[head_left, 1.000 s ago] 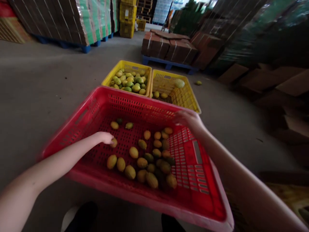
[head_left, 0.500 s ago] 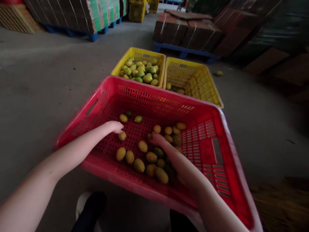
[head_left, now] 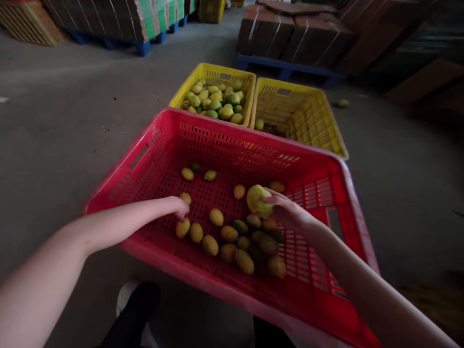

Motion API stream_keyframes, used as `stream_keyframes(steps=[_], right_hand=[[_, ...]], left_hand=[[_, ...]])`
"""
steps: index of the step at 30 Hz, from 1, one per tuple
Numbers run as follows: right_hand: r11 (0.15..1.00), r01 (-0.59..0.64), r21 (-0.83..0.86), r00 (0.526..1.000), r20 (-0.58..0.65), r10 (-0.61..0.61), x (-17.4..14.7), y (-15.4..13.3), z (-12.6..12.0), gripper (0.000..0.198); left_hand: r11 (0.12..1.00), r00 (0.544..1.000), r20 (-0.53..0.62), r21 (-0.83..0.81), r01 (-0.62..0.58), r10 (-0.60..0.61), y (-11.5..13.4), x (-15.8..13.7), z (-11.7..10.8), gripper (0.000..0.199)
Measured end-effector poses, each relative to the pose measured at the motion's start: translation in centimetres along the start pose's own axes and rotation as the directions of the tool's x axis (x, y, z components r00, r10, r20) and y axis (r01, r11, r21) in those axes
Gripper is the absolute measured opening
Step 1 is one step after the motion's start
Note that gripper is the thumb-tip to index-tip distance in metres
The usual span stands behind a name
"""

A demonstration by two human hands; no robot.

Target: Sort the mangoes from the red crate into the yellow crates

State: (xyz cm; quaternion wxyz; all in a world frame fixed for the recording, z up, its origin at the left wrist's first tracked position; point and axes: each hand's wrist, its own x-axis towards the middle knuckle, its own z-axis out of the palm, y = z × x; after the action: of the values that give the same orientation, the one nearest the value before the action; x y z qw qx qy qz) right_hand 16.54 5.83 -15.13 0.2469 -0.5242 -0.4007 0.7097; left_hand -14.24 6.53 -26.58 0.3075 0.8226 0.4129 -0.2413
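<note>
A large red plastic crate (head_left: 217, 302) with slotted walls is in front of me, with loose yellow and green lemons (head_left: 216, 217) on its floor. My right hand (head_left: 288, 210) grips one or more yellow-green lemons (head_left: 258, 199), raised above the others on the crate's right side. My left hand (head_left: 179, 208) is low in the left part of the crate. Its fingers point down at a yellow lemon (head_left: 182, 227), and another lemon (head_left: 186, 197) lies just beyond it. The left fingertips are blurred and partly hidden, so their grip cannot be made out.
Beyond the red crate, a yellow crate (head_left: 177, 94) holds many lemons. Next to it, a second yellow crate (head_left: 317, 113) has a few at its bottom. One lemon (head_left: 341, 103) lies on the floor. Strapped cardboard stacks (head_left: 290, 36) sit on blue pallets farther back.
My right hand has lifted, moving right and toward the camera with the fruit. My left hand has shifted slightly down, from the farther lemon to the nearer one. The view has shifted a little.
</note>
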Motion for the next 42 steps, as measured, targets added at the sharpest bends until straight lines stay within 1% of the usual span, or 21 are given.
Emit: stream_keyframes(steps=[3, 6, 8, 12, 14, 17, 19, 21, 23, 24, 25, 26, 28, 29, 30, 32, 34, 36, 38, 40, 42], right_hand=[[0.955, 0.084, 0.284, 0.989, 0.095, -0.115, -3.2, -1.0, 0.3, 0.034], [0.901, 0.129, 0.415, 0.990, 0.006, -0.144, -3.7, -0.1, 0.8, 0.033], [0.904, 0.120, 0.411, 0.993, -0.063, -0.103, -3.0, 1.1, 1.0, 0.025], [0.955, 0.106, 0.276, 0.987, -0.148, -0.067, -1.7, 2.9, 0.9, 0.018], [0.962, 0.120, 0.245, 0.983, -0.164, -0.081, -1.4, 3.0, 0.9, 0.018], [0.938, 0.119, 0.326, 0.981, -0.184, -0.060, -1.5, 2.8, 1.1, 0.015], [0.898, 0.109, 0.427, 0.978, -0.206, -0.021, -1.6, 2.7, 1.4, 0.014], [0.856, 0.093, 0.508, 0.976, -0.215, 0.022, -1.7, 2.6, 1.8, 0.012], [0.849, 0.049, 0.527, 0.977, -0.202, 0.069, -1.8, 2.5, 2.0, 0.011], [0.865, 0.030, 0.501, 0.976, -0.200, 0.082, -1.8, 2.4, 2.1, 0.012], [0.892, 0.023, 0.451, 0.975, -0.209, 0.080, -1.8, 2.2, 2.1, 0.014], [0.925, 0.036, 0.377, 0.972, -0.228, 0.055, -1.8, 2.0, 2.2, 0.018], [0.977, 0.109, 0.181, 0.959, -0.277, -0.056, -1.6, 1.3, 2.4, 0.030], [0.984, 0.163, 0.074, 0.945, -0.298, -0.134, -1.5, 1.0, 2.5, 0.037], [0.975, 0.221, -0.032, 0.923, -0.315, -0.219, -1.3, 0.6, 2.6, 0.044], [0.916, 0.338, -0.217, 0.860, -0.323, -0.394, -1.1, 0.2, 3.0, 0.054], [0.828, 0.441, -0.346, 0.776, -0.317, -0.545, -1.1, 0.3, 3.4, 0.057], [0.733, 0.494, -0.467, 0.689, -0.305, -0.658, -1.4, 0.7, 3.7, 0.055], [0.612, 0.486, -0.624, 0.605, -0.265, -0.751, -2.1, 1.4, 3.8, 0.051], [0.464, 0.456, -0.759, 0.536, -0.182, -0.824, -2.8, 1.8, 4.0, 0.049], [0.360, 0.444, -0.821, 0.488, -0.116, -0.865, -3.3, 2.1, 4.2, 0.048]], left_hand=[[0.996, 0.995, 0.057, 0.035, -0.087, 0.085, 0.7, -0.2, 2.3, 0.036], [0.977, 0.978, 0.058, 0.063, -0.206, 0.202, 0.7, -0.6, 3.7, 0.052], [0.955, 0.957, 0.074, 0.077, -0.288, 0.282, 0.4, -0.6, 4.0, 0.050], [0.905, 0.912, 0.075, 0.113, -0.410, 0.403, 0.1, -0.5, 4.4, 0.041], [0.912, 0.919, 0.067, 0.119, -0.393, 0.388, 0.2, -0.5, 4.5, 0.037], [0.940, 0.949, 0.031, 0.129, -0.315, 0.314, 0.4, -0.7, 4.2, 0.027], [0.956, 0.967, 0.003, 0.149, -0.252, 0.255, 0.4, -0.8, 3.2, 0.024], [0.968, 0.979, -0.051, 0.167, -0.187, 0.198, 0.4, -1.1, 1.2, 0.024], [0.979, 0.978, -0.149, 0.163, -0.122, 0.147, 0.8, -1.6, -1.7, 0.031], [0.988, 0.965, -0.233, 0.129, -0.089, 0.117, 1.2, -1.9, -3.3, 0.038], [0.995, 0.940, -0.331, 0.071, -0.067, 0.087, 1.8, -2.3, -4.9, 0.046], [0.998, 0.894, -0.446, -0.023, -0.060, 0.044, 2.4, -2.8, -6.4, 0.054], [0.966, 0.776, -0.628, -0.231, -0.120, -0.053, 4.0, -3.5, -8.8, 0.063], [0.929, 0.719, -0.687, -0.324, -0.178, -0.102, 4.8, -3.7, -9.6, 0.064], [0.887, 0.682, -0.720, -0.394, -0.243, -0.133, 5.6, -3.8, -10.1, 0.063], [0.795, 0.638, -0.751, -0.488, -0.360, -0.172, 7.0, -3.8, -10.2, 0.059], [0.732, 0.614, -0.766, -0.527, -0.433, -0.188, 7.9, -3.8, -9.5, 0.057], [0.751, 0.593, -0.786, -0.497, -0.434, -0.178, 8.4, -4.1, -8.6, 0.059], [0.825, 0.562, -0.821, -0.386, -0.413, -0.103, 8.6, -4.8, -8.2, 0.059], [0.877, 0.509, -0.861, -0.235, -0.418, 0.012, 8.6, -5.4, -8.2, 0.059], [0.883, 0.433, -0.896, -0.121, -0.453, 0.100, 8.8, -6.0, -8.4, 0.058]])
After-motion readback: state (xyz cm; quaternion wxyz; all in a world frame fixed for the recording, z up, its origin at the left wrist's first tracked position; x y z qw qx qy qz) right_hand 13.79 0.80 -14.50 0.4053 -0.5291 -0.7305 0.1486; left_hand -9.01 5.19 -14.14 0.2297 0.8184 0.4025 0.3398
